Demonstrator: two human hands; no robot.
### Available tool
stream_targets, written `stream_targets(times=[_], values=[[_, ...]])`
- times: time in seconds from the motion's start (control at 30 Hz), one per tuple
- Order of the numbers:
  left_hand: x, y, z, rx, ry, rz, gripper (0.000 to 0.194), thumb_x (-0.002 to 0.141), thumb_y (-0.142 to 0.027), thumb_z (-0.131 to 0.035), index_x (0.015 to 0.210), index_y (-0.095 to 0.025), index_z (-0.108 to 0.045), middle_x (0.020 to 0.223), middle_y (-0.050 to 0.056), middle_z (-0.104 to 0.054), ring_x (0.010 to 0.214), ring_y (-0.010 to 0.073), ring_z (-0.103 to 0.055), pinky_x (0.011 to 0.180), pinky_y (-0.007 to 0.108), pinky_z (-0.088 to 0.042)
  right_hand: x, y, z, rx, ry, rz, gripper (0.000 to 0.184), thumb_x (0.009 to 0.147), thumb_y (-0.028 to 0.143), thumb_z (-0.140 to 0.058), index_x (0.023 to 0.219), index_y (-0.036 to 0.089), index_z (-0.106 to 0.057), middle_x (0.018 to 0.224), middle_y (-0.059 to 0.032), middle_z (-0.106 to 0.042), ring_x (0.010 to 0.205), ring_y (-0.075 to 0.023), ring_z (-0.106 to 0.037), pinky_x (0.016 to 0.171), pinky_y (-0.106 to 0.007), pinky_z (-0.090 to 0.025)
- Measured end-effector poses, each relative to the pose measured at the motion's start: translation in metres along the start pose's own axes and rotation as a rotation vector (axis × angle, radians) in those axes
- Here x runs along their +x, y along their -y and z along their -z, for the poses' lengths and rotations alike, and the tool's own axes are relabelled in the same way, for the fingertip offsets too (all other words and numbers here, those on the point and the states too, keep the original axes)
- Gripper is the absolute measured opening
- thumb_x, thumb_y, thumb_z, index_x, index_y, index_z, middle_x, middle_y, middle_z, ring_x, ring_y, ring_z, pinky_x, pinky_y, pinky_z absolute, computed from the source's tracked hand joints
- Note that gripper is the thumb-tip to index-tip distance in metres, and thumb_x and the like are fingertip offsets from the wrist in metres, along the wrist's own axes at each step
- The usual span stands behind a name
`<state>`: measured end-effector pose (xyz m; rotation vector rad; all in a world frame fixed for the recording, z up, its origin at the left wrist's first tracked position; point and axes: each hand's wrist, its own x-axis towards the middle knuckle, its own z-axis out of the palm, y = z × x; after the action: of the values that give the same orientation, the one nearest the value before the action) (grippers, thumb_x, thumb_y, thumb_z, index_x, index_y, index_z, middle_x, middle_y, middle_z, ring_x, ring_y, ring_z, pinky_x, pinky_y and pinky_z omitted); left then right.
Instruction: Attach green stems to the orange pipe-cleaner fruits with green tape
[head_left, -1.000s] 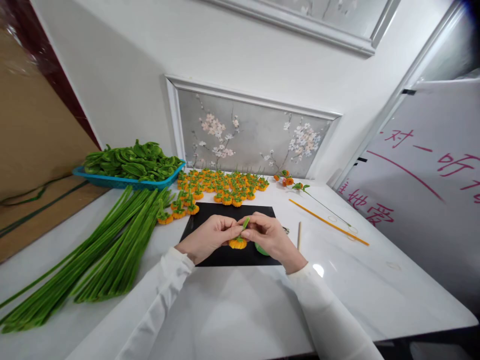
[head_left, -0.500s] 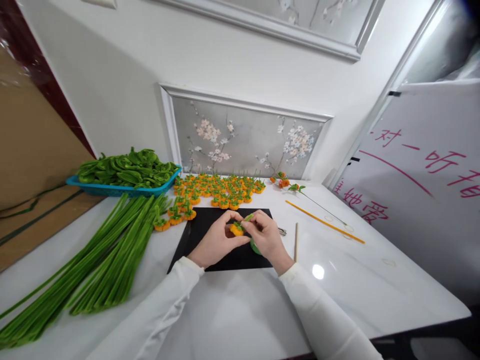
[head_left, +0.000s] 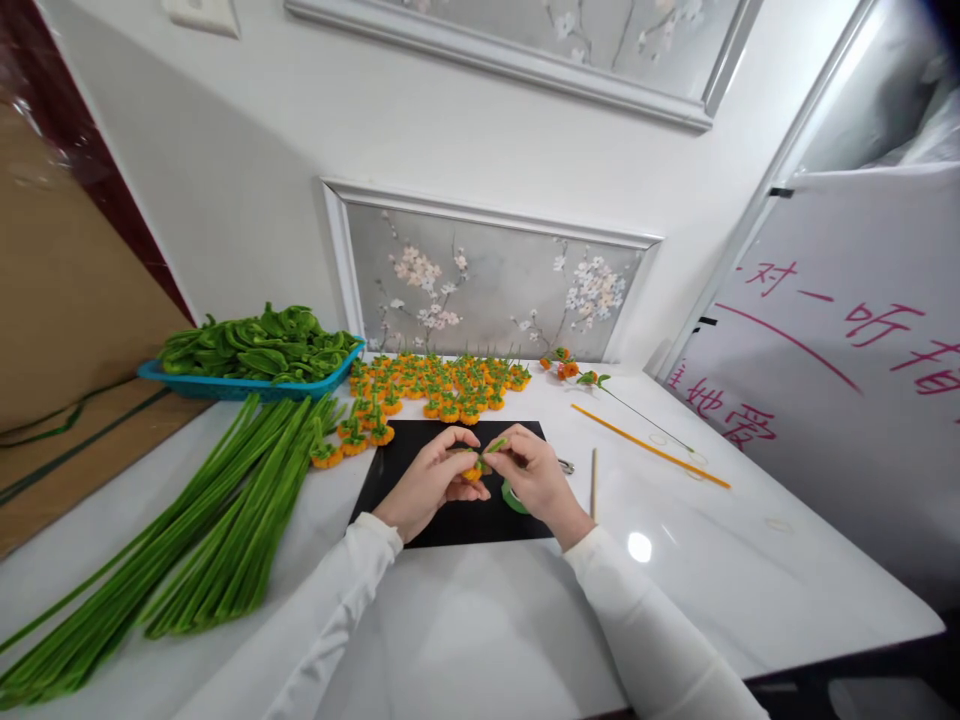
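My left hand [head_left: 435, 478] is closed round a small orange flower [head_left: 472, 472] with a green top, partly hidden by the fingers. From the right, my right hand [head_left: 536, 478] pinches a short green fuzzy stem [head_left: 497, 446] at the flower's top; whether the two are joined I cannot tell. Both hands are above a black mat [head_left: 450, 522]. A roll of green tape [head_left: 513, 498] lies on the mat, partly covered by my right hand. Just beyond the mat stand many similar orange flowers [head_left: 450, 408], green stems pointing up.
A blue tray [head_left: 217, 388] heaped with green fuzzy leaves [head_left: 262, 345] sits at the back left. Long green pipe cleaners [head_left: 225, 530] lie in front of it. To the right are an orange pipe cleaner [head_left: 651, 446], a thin stick [head_left: 594, 483] and a wire-stemmed flower spray [head_left: 570, 368].
My left thumb has moved up onto the flower's top, and the flower is tipped and more covered by fingers. My right hand keeps its pinch. The whole view has shifted slightly.
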<state>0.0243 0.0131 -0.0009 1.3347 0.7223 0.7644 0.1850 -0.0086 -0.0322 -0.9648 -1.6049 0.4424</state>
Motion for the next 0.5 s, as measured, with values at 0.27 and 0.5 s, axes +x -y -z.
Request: stream_targets(times=[0.27, 0.5], values=[[0.0022, 0.0064, -0.0002, 0.224, 0.022, -0.232, 0.024, 0.074, -0.030, -0.067, 0.089, -0.019, -0.052, 0.086, -0.003, -0.053, 0.073, 0.0100, -0.057, 0.069, 0.026, -0.054, -0.0018, -0.0052, -0.0066, 0.026, -0.064, -0.059, 0.023, 0.082, 0.029, -0.060, 0.062, 0.017, -0.054, 0.068, 0.0013, -0.048, 0.058, -0.0104, -0.046, 0.052, -0.023, -0.037], [0.0016, 0.0009, 0.0038, 0.175, 0.025, -0.135, 0.019, 0.075, -0.031, -0.065, 0.083, -0.017, -0.054, 0.079, -0.003, -0.057, 0.076, 0.0132, -0.064, 0.074, 0.026, -0.052, -0.0005, -0.0059, -0.0091, 0.011, -0.061, -0.057, 0.027, 0.083, 0.031, -0.060, 0.061, 0.017, -0.052, 0.066, 0.0016, -0.048, 0.058, -0.0104, -0.045, 0.053, -0.023, -0.036]])
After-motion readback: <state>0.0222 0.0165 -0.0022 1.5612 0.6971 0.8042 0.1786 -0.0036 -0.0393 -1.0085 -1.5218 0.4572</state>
